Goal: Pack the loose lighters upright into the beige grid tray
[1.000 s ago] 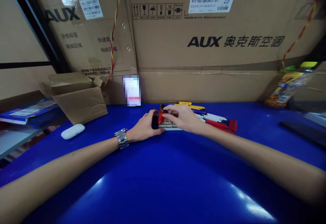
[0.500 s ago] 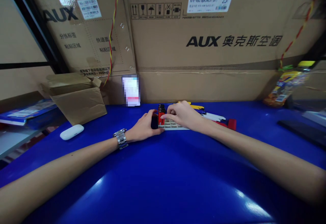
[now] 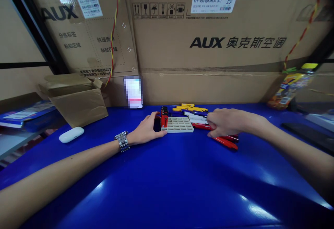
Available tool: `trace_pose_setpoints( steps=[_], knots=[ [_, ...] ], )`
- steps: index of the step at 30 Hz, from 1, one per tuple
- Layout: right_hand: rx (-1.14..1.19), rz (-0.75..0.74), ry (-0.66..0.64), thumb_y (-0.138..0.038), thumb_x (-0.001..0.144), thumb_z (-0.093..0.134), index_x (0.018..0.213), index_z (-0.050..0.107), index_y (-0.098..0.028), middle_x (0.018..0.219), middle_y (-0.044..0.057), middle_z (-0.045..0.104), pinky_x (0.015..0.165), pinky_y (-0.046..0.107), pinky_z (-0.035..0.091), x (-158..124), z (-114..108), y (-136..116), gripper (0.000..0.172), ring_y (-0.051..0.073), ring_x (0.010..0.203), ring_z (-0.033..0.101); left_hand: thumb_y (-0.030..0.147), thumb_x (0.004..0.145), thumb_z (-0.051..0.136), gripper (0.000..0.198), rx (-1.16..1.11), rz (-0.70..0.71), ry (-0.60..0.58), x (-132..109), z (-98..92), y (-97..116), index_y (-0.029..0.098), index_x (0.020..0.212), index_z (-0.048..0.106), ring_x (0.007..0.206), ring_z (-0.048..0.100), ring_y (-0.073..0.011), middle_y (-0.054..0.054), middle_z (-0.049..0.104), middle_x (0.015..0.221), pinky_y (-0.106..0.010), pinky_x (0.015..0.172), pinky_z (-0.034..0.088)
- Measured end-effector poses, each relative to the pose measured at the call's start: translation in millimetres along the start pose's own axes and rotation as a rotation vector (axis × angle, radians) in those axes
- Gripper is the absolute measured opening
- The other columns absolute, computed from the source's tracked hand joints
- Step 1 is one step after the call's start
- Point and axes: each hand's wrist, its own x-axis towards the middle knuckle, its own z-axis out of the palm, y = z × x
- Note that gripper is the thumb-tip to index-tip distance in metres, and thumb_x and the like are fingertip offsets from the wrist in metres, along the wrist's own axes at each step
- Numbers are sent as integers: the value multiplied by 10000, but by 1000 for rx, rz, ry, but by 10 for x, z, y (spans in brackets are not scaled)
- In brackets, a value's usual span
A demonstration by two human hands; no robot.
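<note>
A white grid tray (image 3: 180,130) with many small compartments lies on the blue table. Upright red pieces with black tops (image 3: 164,119), perhaps lighters, stand in a row in its left column. My left hand (image 3: 148,129) spans the tray's left end, thumb at the front edge and fingers round the back. To the right of the tray, my right hand (image 3: 225,122) is down among loose pen-like sticks, fingers curled together; what they pinch is hidden. Near it lie a red stick (image 3: 227,143), white sticks (image 3: 197,118) and yellow sticks (image 3: 191,108).
A phone (image 3: 133,91) leans against the large cardboard box (image 3: 208,83) behind the table. At left are an open small carton (image 3: 79,107) and a white oval case (image 3: 71,135). A drink bottle (image 3: 292,86) and a black flat object (image 3: 308,135) are at right.
My right hand has moved right, from above the tray's red pieces to the loose sticks, uncovering the tray's compartments. My left hand stays at the tray's left end.
</note>
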Motion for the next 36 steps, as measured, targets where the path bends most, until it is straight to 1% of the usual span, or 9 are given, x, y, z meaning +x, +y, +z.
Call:
trace_pose_setpoints(
  steps=[9, 14, 17, 20, 22, 28, 31, 33, 36],
  knots=[
    [-39, 20, -11, -222, 606, 625, 610, 569, -183, 649, 59, 556, 461, 281, 300, -129, 159, -41, 68, 154, 508, 478, 531, 702, 624, 783, 0, 13, 13, -7, 7, -8, 135, 1315, 340, 1172, 482, -338, -187, 512, 1258, -495, 936, 425],
    [36, -108, 175, -249, 617, 635, 575, 554, -191, 606, 52, 560, 473, 271, 298, -49, 297, 15, 108, 158, 524, 498, 538, 701, 623, 797, 3, -3, -5, -7, -10, 27, 127, 1319, 333, 1185, 469, -341, -190, 504, 1272, -499, 952, 412],
    [164, -225, 182, -267, 717, 557, 625, 572, -188, 625, 50, 580, 501, 283, 321, -18, 239, 33, 122, 160, 541, 509, 539, 700, 624, 810, 6, -14, -12, -8, -14, 37, 120, 1324, 324, 1198, 457, -335, -189, 498, 1284, -483, 970, 403],
    [453, -485, 147, -262, 798, 492, 737, 606, -186, 655, 18, 603, 548, 277, 371, 15, 153, 4, 150, 139, 569, 523, 546, 698, 627, 818, 13, -12, -4, -7, -6, 25, 116, 1323, 322, 1199, 456, -330, -189, 496, 1287, -470, 970, 404],
    [677, -571, 217, -305, 822, 503, 806, 623, -182, 704, 11, 620, 567, 267, 395, 55, 138, -45, 173, 133, 609, 539, 543, 698, 628, 807, 14, -5, 1, -6, 1, 14, 119, 1317, 328, 1194, 461, -330, -188, 501, 1282, -469, 967, 405],
    [1478, -457, 431, -360, 787, 625, 834, 581, -177, 626, -11, 606, 502, 240, 430, 284, 305, -255, 194, 100, 528, 546, 486, 704, 636, 756, 10, 29, 14, -6, 9, 18, 129, 1302, 340, 1174, 481, -323, -173, 532, 1253, -475, 960, 404],
    [1927, -353, 472, -273, 745, 675, 772, 502, -201, 717, 14, 679, 591, 254, 506, 370, 397, -347, 189, 124, 640, 645, 477, 702, 637, 762, 3, 18, 13, -9, 5, 36, 126, 1308, 336, 1178, 475, -318, -170, 532, 1256, -474, 969, 399],
    [2122, -280, 450, -194, 707, 694, 748, 460, -212, 787, 24, 706, 668, 257, 533, 384, 437, -399, 238, 144, 755, 680, 484, 703, 633, 764, 1, 18, 14, -10, 5, 42, 124, 1308, 337, 1179, 473, -319, -171, 523, 1264, -474, 975, 395],
    [2219, -250, 262, -147, 696, 694, 827, 507, -198, 876, 64, 718, 753, 260, 547, 358, 466, -467, 234, 161, 835, 685, 494, 705, 625, 730, 14, 33, 23, -7, 10, 35, 140, 1287, 362, 1153, 491, -327, -165, 523, 1256, -486, 961, 402]
  ],
)
